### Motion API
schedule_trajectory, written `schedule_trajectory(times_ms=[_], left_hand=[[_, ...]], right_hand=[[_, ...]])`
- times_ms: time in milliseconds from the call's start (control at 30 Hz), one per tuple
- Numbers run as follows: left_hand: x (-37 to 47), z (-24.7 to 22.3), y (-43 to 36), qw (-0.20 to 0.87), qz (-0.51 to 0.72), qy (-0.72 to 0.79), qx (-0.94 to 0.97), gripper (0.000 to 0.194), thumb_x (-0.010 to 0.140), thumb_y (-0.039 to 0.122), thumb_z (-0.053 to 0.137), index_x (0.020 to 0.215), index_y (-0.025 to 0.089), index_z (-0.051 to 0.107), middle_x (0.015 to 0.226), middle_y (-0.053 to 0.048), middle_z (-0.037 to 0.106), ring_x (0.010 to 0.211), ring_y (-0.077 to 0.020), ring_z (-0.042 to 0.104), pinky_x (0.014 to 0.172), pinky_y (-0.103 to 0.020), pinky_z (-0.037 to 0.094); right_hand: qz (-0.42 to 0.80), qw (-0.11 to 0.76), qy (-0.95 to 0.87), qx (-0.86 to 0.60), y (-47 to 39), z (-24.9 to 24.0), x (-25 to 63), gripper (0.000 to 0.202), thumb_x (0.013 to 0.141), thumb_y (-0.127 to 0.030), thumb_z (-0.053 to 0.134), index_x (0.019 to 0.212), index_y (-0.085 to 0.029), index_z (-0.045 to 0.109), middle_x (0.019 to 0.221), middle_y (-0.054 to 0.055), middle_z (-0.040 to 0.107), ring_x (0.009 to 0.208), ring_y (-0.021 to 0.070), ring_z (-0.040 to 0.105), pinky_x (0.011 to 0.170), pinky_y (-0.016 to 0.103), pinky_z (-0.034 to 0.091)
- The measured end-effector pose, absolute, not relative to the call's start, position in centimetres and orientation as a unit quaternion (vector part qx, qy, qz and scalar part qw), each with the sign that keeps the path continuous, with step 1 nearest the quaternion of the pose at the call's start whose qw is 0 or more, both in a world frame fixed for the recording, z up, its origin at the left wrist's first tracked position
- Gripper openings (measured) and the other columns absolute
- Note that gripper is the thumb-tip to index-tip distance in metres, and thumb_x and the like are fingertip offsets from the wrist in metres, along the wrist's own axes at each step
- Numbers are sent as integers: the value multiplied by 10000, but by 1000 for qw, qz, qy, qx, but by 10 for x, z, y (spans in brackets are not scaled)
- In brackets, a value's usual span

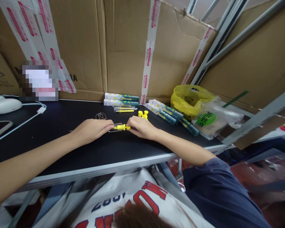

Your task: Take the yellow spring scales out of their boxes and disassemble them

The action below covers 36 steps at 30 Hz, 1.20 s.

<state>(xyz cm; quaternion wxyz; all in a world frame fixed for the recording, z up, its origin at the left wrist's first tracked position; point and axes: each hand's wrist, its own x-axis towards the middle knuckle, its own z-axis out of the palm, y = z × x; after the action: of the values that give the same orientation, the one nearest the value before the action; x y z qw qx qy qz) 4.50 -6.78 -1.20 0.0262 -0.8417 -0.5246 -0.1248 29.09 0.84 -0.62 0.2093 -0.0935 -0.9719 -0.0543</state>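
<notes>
The yellow-bodied piece [120, 127] lies directly between the two hands, its long axis running crosswise from one to the other. Neither hand is nearer: the fingers of the left hand [92, 129] are closed about its left end, and those of the right hand [141, 126] pinch its right end. Its yellow part looks like smooth, glossy plastic, roughly cylindrical with a raised collar; thin, shiny metal wire runs alongside, partly hidden by the fingers. It is held low over the dark, matte tabletop [104, 155], though whether it touches the surface cannot be told.

Just beyond the left hand is a loose tangle of bent metal wire [100, 116]. Just past the right hand stand small, spool-like yellow parts [145, 113]. Farther out, between the hands, slim rods [124, 110], some metallic and one yellow, lie side by side before narrow, printed cartons [121, 103]. Beyond and to the right of the right hand are more slender cartons [163, 111] and a crumpled yellow plastic bag [184, 109].
</notes>
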Motion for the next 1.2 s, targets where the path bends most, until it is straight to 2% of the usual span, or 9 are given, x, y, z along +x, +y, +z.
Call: schedule_trajectory(times_ms=[133, 200, 267, 400, 600, 800, 933, 1067, 1200], left_hand=[[44, -13, -67, 29, -125, -517, -846, 463, 965, 480, 205, 1001, 234, 596, 930, -28, 696, 834, -208, 654, 663, -275, 427], [44, -13, -66, 33, -122, -517, -847, 461, 966, 477, 205, 1005, 235, 596, 935, -28, 698, 830, -205, 655, 657, -272, 427], [43, -14, -66, 35, -125, -516, -847, 458, 965, 475, 208, 1003, 235, 597, 929, -27, 700, 818, -201, 654, 650, -270, 426], [43, -14, -66, 35, -120, -511, -851, 463, 969, 471, 200, 996, 229, 594, 925, -32, 696, 823, -204, 653, 660, -276, 426], [40, -15, -64, 40, -123, -519, -845, 465, 971, 474, 198, 992, 230, 594, 910, -35, 690, 804, -207, 647, 647, -277, 415], [39, -15, -64, 56, -126, -532, -836, 482, 972, 489, 187, 1001, 237, 597, 911, -33, 694, 807, -216, 651, 638, -281, 414], [39, -14, -65, 61, -126, -531, -836, 490, 972, 487, 181, 999, 236, 602, 930, -34, 698, 826, -217, 654, 647, -281, 422], [39, -15, -64, 61, -123, -529, -838, 495, 973, 486, 178, 1005, 237, 605, 941, -34, 701, 823, -212, 655, 644, -277, 420], [38, -16, -63, 59, -117, -530, -837, 504, 971, 496, 176, 1016, 234, 604, 933, -40, 697, 815, -227, 654, 641, -293, 420]], right_hand=[[-15, 203, -973, -112, 6, -6, 291, 55, 909, -240, 484, 941, -195, 489, 925, 71, 589, 830, 181, 529, 714, 296, 413], [67, 217, -963, -147, 5, -7, 292, 271, 850, -346, 604, 1026, -200, 458, 927, 47, 578, 794, 164, 530, 692, 283, 423], [153, 223, -945, -182, 6, -8, 292, 375, 841, -443, 608, 1064, -195, 436, 882, 18, 571, 735, 143, 522, 669, 271, 423], [261, 215, -922, -188, 6, -9, 289, 286, 980, -416, 354, 921, -172, 490, 752, -4, 560, 683, 117, 516, 687, 259, 408], [349, 235, -892, -165, 7, -11, 287, 256, 902, -418, 535, 904, -168, 480, 789, 18, 611, 722, 127, 562, 678, 254, 435], [225, 275, -915, -189, 19, -2, 293, 187, 843, -329, 598, 882, -169, 509, 805, 12, 565, 683, 118, 516, 634, 244, 423], [67, 289, -904, -307, 44, 17, 313, 95, 856, -261, 532, 876, -168, 522, 769, 13, 572, 690, 135, 515, 647, 249, 382], [-64, 186, -868, -456, 71, 28, 338, 69, 825, -197, 529, 870, -156, 561, 829, 74, 624, 749, 180, 538, 663, 274, 361], [-52, 40, -853, -518, 84, 22, 348, 105, 805, -197, 541, 887, -156, 592, 873, 106, 658, 771, 212, 577, 651, 284, 376]])
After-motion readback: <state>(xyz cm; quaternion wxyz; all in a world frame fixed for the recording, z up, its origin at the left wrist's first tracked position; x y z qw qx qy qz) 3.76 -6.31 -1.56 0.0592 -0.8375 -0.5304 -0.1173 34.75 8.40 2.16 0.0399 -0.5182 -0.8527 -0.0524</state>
